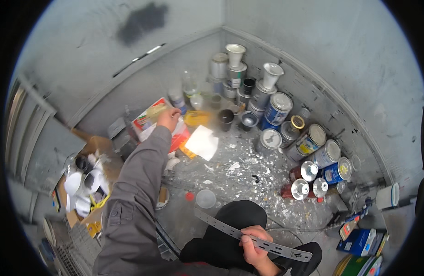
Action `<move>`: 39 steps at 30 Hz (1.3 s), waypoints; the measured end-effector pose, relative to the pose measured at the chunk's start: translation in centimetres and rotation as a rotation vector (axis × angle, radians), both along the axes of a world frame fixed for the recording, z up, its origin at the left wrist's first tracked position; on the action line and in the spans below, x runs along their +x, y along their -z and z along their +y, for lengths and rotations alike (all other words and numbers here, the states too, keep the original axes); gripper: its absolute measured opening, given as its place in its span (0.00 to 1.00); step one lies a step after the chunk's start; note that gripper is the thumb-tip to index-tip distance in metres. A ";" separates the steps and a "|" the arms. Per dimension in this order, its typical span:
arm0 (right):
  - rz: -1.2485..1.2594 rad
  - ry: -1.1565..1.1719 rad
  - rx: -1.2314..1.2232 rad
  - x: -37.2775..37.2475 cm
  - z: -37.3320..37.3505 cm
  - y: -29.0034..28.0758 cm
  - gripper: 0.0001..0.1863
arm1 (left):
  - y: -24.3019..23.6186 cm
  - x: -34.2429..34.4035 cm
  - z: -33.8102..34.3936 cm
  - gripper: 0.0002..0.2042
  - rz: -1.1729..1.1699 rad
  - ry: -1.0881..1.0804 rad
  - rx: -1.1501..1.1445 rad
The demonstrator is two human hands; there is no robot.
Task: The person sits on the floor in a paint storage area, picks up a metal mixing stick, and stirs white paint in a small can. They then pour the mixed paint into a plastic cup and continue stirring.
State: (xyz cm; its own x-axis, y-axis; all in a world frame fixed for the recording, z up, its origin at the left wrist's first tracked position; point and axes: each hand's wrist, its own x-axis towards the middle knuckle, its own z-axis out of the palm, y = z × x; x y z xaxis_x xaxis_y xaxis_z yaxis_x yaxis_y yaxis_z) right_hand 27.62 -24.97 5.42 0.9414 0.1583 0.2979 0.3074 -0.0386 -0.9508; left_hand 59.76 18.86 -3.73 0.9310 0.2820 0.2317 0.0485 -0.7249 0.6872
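My left hand [169, 117] reaches out to a red and white box or packet [179, 139] among papers on the paint-spattered floor. Its fingers are curled at something I cannot make out, partly blurred. A white sheet [202, 143] lies beside it on an orange item [189, 152], with another yellow-orange packet [197, 118] behind. In my right hand [255, 246] is a long, flat, perforated metal strip [294, 253], gripped with the thumb on top and held slanting above my dark-clad knee [235, 211].
Paint cans [278, 110] and cups [225, 117] stand stacked along the right wall. At left is a cardboard box [69, 193] full of used cups and paper. Clear bottles [190, 85] stand at the back. A plastic lid [206, 198] lies on the floor, and flat containers [359, 240] sit at lower right.
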 end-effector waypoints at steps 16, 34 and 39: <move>0.198 0.350 -0.054 5.5 -1.1 4.0 0.05 | 17.9 22.8 2.2 0.13 0.341 0.142 0.647; 0.201 0.404 -0.117 5.5 -0.1 5.5 0.07 | 12.4 20.1 -2.1 0.07 0.302 0.174 0.831; 0.200 0.405 -0.109 5.6 0.0 5.1 0.06 | 13.1 20.4 -1.4 0.07 0.302 0.158 0.799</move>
State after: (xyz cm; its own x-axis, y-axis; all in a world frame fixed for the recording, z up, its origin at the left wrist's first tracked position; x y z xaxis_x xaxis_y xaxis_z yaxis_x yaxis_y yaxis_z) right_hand 33.18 -24.98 0.37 0.9711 -0.2137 0.1066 0.0584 -0.2204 -0.9737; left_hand 80.16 17.47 -16.84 0.9991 0.0026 0.0419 0.0050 -0.9984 -0.0562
